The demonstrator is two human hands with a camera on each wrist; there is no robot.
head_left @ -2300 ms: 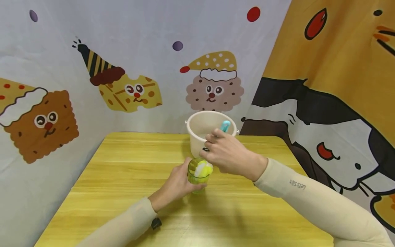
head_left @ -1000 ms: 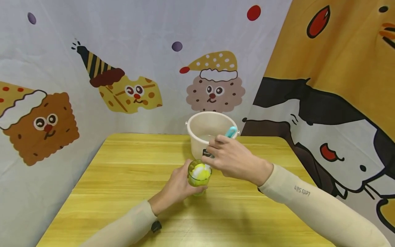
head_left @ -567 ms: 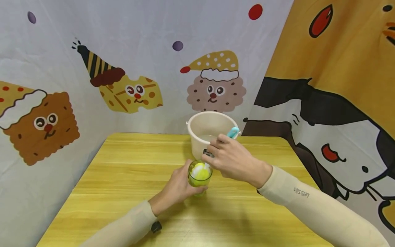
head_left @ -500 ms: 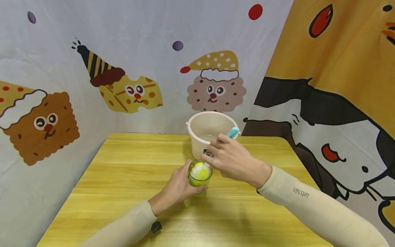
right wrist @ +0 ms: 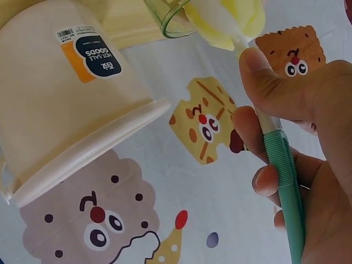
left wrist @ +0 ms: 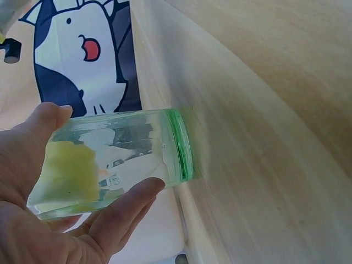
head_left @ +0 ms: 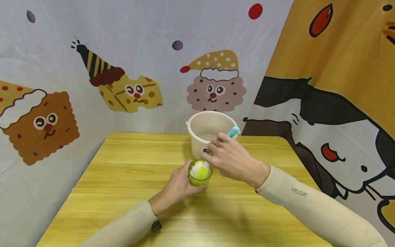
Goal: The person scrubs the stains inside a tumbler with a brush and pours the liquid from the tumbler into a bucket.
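In the head view my left hand [head_left: 177,187] grips a clear green-tinted glass [left wrist: 132,148] around its side, thumb at the front. The left wrist view shows the glass's thick green base close to the wooden table. My right hand [head_left: 229,156] holds a cup brush by its teal handle [right wrist: 283,181], thumb and fingers wrapped around the white neck and grip. The brush's yellow and white sponge head [head_left: 200,170] is inside the upper part of the glass, filling its mouth. The lower half of the glass holds no sponge.
Just behind the hands stands a cream bucket [head_left: 197,147] with a dark label, at the table's back edge. The wood-grain table [head_left: 129,171] reaches back to a cartoon-printed cloth [head_left: 148,41]. A small black piece [head_left: 156,226] sits by the left cuff.
Since the first frame the sponge has sunk lower into the glass, and the right hand has shifted slightly right. In the last half second the sponge has turned a little; the left hand stays put.
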